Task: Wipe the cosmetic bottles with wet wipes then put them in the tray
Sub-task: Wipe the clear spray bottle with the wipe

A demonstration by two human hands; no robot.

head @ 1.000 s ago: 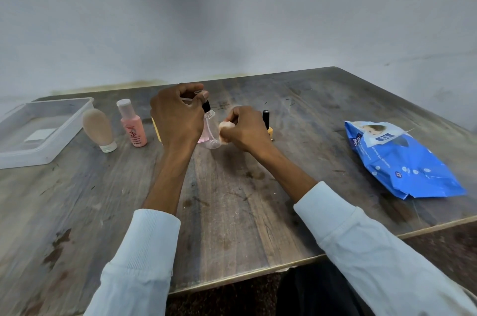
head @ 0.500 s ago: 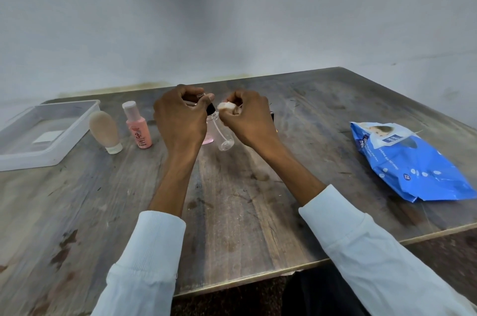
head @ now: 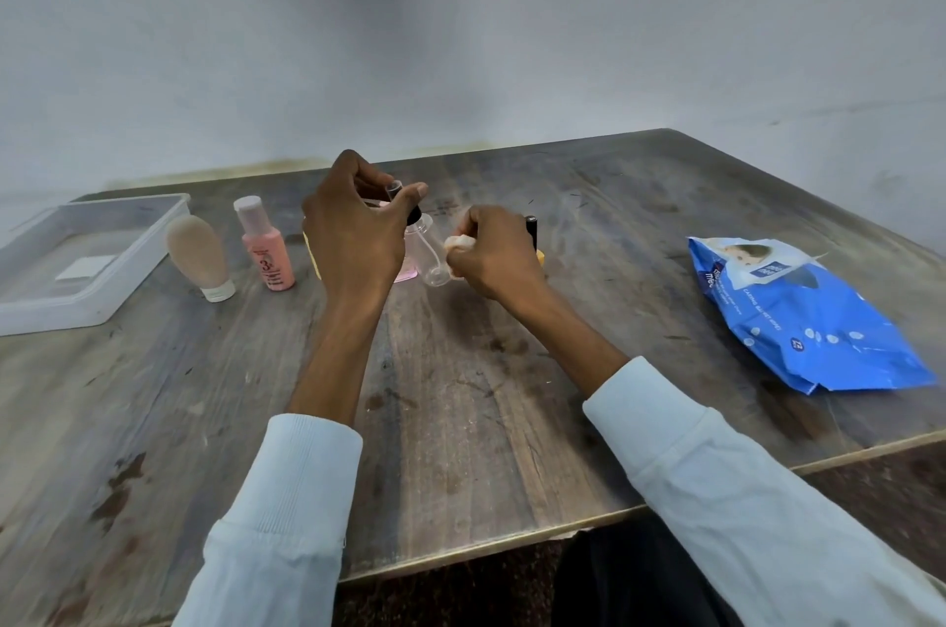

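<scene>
Blue white-dotted wipes pack [head: 809, 314], pink bottle [head: 266, 247], beige tube [head: 198, 250], grey-brown streaked table [head: 460, 396].

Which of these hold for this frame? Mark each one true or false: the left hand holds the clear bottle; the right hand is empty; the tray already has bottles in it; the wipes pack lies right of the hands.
1. The left hand holds the clear bottle. True.
2. The right hand is empty. False: it grips a bunched wet wipe against the bottle.
3. The tray already holds bottles. False: the beige tube and pink bottle stand on the table beside it.
4. The blue wipes pack lies right of the hands. True.
</scene>
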